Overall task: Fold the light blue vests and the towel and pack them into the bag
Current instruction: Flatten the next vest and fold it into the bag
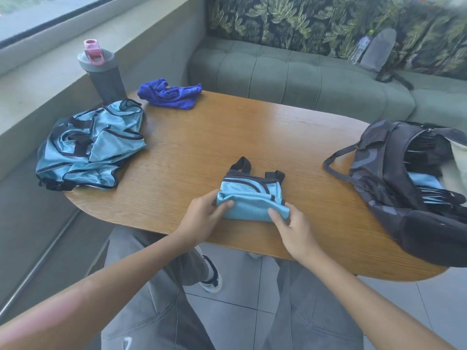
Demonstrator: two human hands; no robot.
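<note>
Vest (pixel 252 198), light blue with black trim, folded down to a small packet near the front edge of the wooden table (pixel 227 137), and both hands are on it! Left hand (pixel 204 215) pinches the left end, thumb on top; right hand (pixel 293 231) grips the near right corner. Thin, slick mesh by the look of it, light and floppy, so it will likely spring open unless held by both ends with the folds pressed together. More vests (pixel 91 145) wait in a heap at far left, the blue towel (pixel 169 94) lies crumpled beyond, and the dark bag (pixel 404 188) gapes open on the right, blue fabric already showing inside.
</note>
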